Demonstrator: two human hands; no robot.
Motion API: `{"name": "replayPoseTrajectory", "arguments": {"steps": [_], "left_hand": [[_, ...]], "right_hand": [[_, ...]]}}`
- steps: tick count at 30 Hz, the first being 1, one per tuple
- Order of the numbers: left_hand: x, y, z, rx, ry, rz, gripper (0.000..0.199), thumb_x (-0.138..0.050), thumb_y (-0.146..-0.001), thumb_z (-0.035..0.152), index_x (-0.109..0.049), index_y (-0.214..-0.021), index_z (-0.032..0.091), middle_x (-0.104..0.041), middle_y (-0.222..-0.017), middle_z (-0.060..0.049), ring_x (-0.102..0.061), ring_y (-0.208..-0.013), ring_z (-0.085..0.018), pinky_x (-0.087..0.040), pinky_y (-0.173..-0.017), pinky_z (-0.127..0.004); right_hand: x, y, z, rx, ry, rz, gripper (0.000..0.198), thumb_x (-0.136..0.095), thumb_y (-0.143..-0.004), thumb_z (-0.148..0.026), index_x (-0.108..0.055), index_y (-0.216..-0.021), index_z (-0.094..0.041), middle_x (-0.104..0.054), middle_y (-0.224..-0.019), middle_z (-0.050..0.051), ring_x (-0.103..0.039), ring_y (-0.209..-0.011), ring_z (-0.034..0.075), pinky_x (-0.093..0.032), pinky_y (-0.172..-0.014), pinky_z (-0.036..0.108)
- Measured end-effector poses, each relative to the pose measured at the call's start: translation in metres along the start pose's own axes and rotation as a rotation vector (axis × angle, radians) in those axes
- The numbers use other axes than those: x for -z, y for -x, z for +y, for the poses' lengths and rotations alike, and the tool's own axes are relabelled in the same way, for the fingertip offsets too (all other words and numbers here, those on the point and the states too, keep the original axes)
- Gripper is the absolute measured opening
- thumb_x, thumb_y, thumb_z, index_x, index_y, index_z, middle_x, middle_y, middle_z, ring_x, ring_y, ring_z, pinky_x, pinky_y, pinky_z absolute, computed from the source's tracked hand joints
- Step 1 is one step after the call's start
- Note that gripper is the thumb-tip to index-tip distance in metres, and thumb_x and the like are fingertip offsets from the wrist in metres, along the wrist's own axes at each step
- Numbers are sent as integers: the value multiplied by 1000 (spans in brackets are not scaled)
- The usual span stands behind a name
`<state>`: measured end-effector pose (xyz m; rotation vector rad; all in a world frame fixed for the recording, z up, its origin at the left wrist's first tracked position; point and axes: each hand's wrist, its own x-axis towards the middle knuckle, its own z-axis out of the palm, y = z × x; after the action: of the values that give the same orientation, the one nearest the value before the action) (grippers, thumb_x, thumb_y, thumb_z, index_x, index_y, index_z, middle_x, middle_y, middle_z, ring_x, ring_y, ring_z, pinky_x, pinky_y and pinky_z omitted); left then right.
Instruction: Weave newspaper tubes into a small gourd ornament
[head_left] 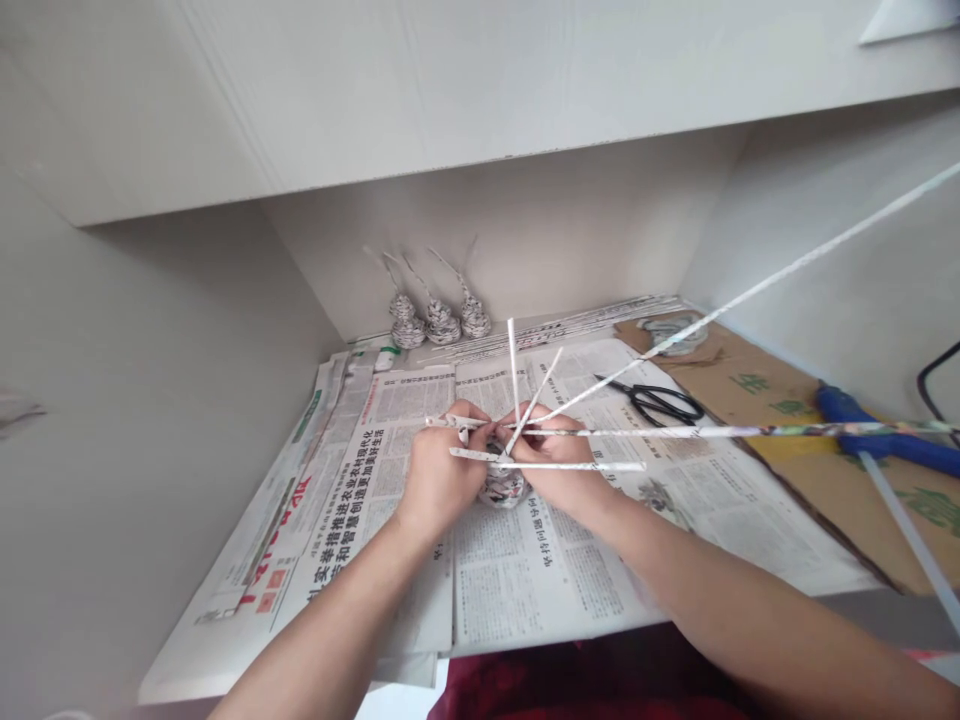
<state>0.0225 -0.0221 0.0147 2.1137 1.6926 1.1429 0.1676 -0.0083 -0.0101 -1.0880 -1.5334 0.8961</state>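
Note:
Between my two hands is a small woven piece [504,488] made of rolled newspaper, its rounded body partly hidden by my fingers. Several paper sticks [514,370] fan out from its top, and two long ones reach far to the right. My left hand [444,465] is closed around the piece's left side, fingers at the base of the sticks. On the other side my right hand [559,460] pinches at the sticks where they cross. The fingertips of both hands nearly meet there.
Newspaper sheets [510,590] cover the table. Three gourd-shaped woven pieces [442,322] stand at the back, beside a bundle of paper sticks [570,325]. Black scissors [660,402] lie right of my hands. Farther right, a blue glue gun [855,415] rests on cardboard [795,440].

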Motion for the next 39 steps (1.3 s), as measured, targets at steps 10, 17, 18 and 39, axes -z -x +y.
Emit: {"name": "replayPoseTrajectory", "arguments": {"steps": [10,17,18,39], "left_hand": [[2,-3,-1,-3,50,11,11,-50,-86,22,-59,-79,19,-65,-70,-1,-61,-66,-16,-42,-64,-25],[23,-15,-11,153,533,-435,37,-69,-72,33,-60,-103,15,-69,-86,-7,-65,-75,-20,-52,-67,-31],[28,-17,-13,132,607,-532,45,-73,-69,30,-59,-109,16,-69,-99,-9,-65,-88,-22,-53,-76,-33],[8,-13,-11,276,538,-349,29,-76,-65,33,-70,-85,12,-69,-65,-4,-61,-53,-14,-48,-47,-22]], "right_hand": [[-1,3,1,-2,78,6,2,-58,-77,-23,-58,-76,-20,-59,-60,-2,-51,-52,12,-39,-48,21],[9,-10,10,-77,9,-60,5,-61,-73,-21,-60,-77,-19,-63,-64,0,-58,-56,14,-45,-51,23],[11,-12,10,-93,11,-68,6,-61,-72,-22,-61,-78,-19,-64,-65,0,-58,-56,14,-45,-51,24],[17,-9,7,-47,-67,-244,6,-61,-76,-24,-61,-79,-19,-63,-66,0,-59,-55,13,-45,-49,22]]}}
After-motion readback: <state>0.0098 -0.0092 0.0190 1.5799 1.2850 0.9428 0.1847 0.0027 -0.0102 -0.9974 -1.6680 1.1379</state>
